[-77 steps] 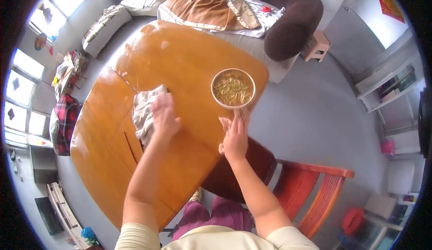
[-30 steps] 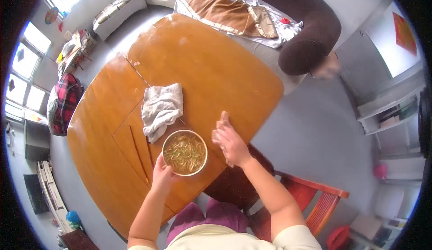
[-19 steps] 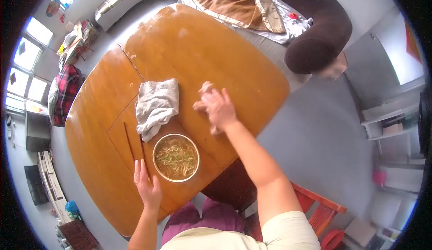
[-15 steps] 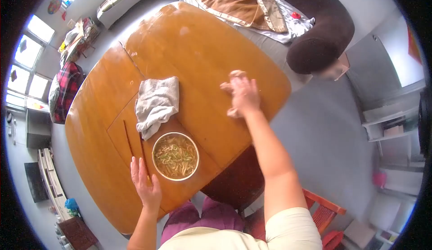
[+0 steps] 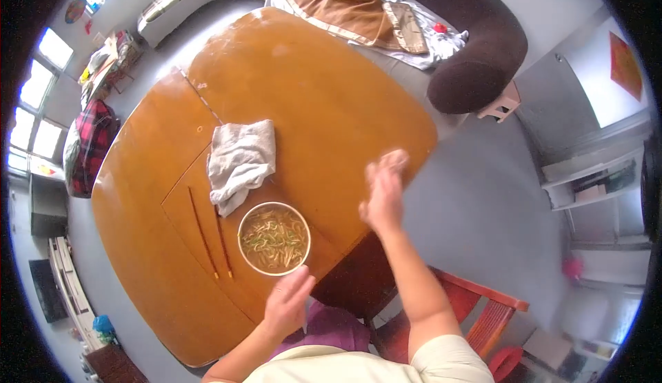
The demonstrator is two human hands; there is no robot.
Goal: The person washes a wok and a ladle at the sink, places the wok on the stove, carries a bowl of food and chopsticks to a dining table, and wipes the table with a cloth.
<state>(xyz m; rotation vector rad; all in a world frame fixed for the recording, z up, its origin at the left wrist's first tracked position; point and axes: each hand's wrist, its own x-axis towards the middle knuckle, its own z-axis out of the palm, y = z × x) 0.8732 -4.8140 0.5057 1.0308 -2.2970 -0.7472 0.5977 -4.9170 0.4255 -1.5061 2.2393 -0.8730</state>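
Note:
A white-rimmed bowl [image 5: 252, 267] of noodles in broth with green bits stands near the front edge of the table [image 5: 324, 79]. Just below its rim is my left hand [image 5: 288, 305], fingers stretched out and nothing held. My right hand [image 5: 385, 200] is at the table's right edge, somewhat blurred. Bunched at its fingertips is what looks like a crumpled pinkish cloth [image 5: 395, 160]. Two brown chopsticks [image 5: 204, 235] lie left of the bowl. A folded grey towel [image 5: 241, 161] lies behind the bowl, over the far end of one chopstick.
A dark red wooden chair [image 5: 476, 304] stands at the right front, close to my right arm. Behind the table is a sofa [image 5: 469, 90] with a brown blanket [image 5: 352, 11]. A pale stool [image 5: 502, 102] stands beyond the table's right corner.
My right hand has moved toward me and slightly right, to the table edge. My left hand has gone from beside the chopsticks rightward, to the near side of the bowl.

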